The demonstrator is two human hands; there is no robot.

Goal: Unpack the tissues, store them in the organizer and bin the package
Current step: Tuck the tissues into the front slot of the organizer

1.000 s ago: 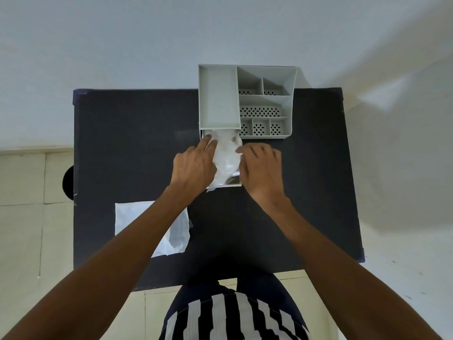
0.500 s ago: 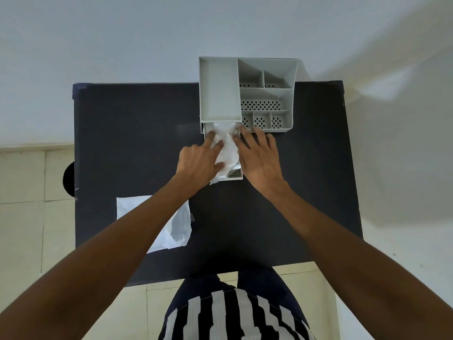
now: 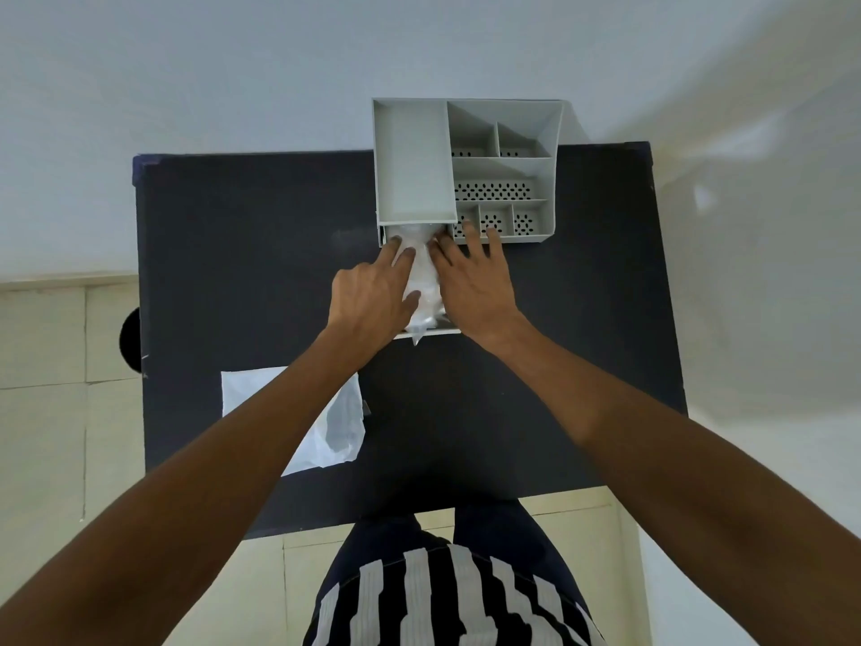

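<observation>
A grey organizer (image 3: pixel 552 132) with several compartments stands at the far edge of the black table (image 3: pixel 233 254). Its drawer (image 3: pixel 431 334) is pulled out toward me. White tissues (image 3: pixel 424 277) lie in the drawer. My left hand (image 3: pixel 372 298) presses on the left side of the tissues, fingers reaching toward the organizer's front. My right hand (image 3: pixel 475 286) presses on their right side, fingers spread. The flattened empty package (image 3: pixel 340 424), clear and white plastic, lies on the table near left, partly hidden by my left forearm.
The table's near edge is just in front of my striped shirt (image 3: pixel 447 594). A dark round object (image 3: pixel 130 340) shows past the table's left edge. A pale wall is behind the organizer, and a tiled floor lies to the left.
Both hands have slid forward over the tissues toward the organizer's front, pushing the tissues deeper into the drawer. The package has stayed in place.
</observation>
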